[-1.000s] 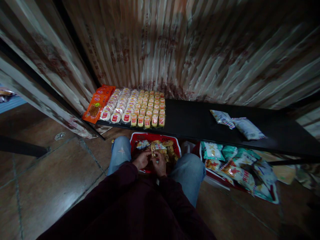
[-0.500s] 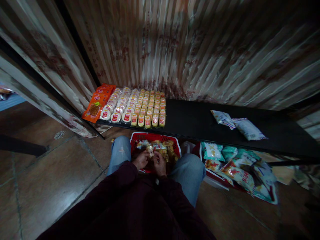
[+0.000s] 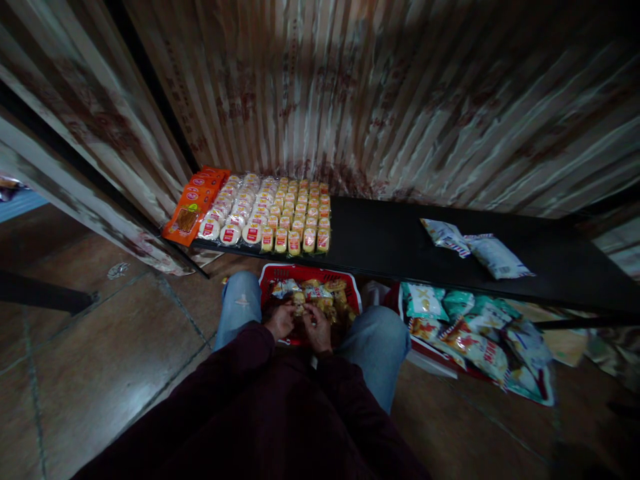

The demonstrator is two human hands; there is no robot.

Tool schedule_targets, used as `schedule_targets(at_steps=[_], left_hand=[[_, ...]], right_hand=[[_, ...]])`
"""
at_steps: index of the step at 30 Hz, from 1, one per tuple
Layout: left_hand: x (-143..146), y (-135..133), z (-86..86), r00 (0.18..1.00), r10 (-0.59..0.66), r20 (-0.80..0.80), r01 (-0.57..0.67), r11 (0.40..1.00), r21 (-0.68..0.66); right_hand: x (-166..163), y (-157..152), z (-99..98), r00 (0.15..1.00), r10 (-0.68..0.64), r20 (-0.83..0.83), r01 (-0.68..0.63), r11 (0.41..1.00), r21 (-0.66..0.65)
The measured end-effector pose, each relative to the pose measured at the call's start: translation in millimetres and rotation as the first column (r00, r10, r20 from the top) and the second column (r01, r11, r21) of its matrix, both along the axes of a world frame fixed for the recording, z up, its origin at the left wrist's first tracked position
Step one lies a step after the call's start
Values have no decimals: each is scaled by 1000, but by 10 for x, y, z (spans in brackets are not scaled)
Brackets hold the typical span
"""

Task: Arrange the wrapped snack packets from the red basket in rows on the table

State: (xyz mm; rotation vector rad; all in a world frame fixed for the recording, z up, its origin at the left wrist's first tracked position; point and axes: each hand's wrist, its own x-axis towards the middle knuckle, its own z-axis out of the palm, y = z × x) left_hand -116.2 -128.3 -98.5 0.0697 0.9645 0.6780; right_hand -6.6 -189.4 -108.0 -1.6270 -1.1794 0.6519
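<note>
Between my knees, my left hand (image 3: 281,321) and my right hand (image 3: 318,328) pinch a small wrapped snack (image 3: 299,303) from either side. The wrapper is clear and yellowish, and its exact kind is too small and dim to make out. Directly below is a red basket (image 3: 356,285) holding yellowish wrapped snacks (image 3: 340,300) and a few white-and-red packets. Fingers and the snack cover part of the basket's contents.
A low black shelf (image 3: 375,233) runs ahead, bearing rows of wrapped cakes (image 3: 260,213), orange packets (image 3: 190,210) and two white bags (image 3: 500,257). Under its right side stands another basket (image 3: 547,393) with green and red snack bags (image 3: 480,353). Pleated cloth (image 3: 325,100) hangs behind.
The snack and both hands have shifted very slightly; the snack appears turned a little between my fingers. The basket and shelf goods stay as they were.
</note>
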Motion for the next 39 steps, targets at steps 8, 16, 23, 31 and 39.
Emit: schedule_targets(at_steps=[8,16,23,31,39], left_hand=[[-45,0,40,1000,-16,10,17,996,-91],[-32,-31,66,1000,12,-19,-13,997,-74],[-45,-32,81,999,38,5,-38,999,-14],[-35,-30,79,1000,-10,-9,10,999,49],[-77,-60,-9,988,-140,-63,144,987,65]], right_hand=[[-20,-8,71,999,42,28,-42,999,-2],[-28,-26,87,986,80,144,-72,996,-56],[-49,-43,9,963,115,242,-93,990,-104],[-41,-25,-72,994,74,84,-59,984,-171],[-1,3,-155,999,-37,-11,34,981,-191]])
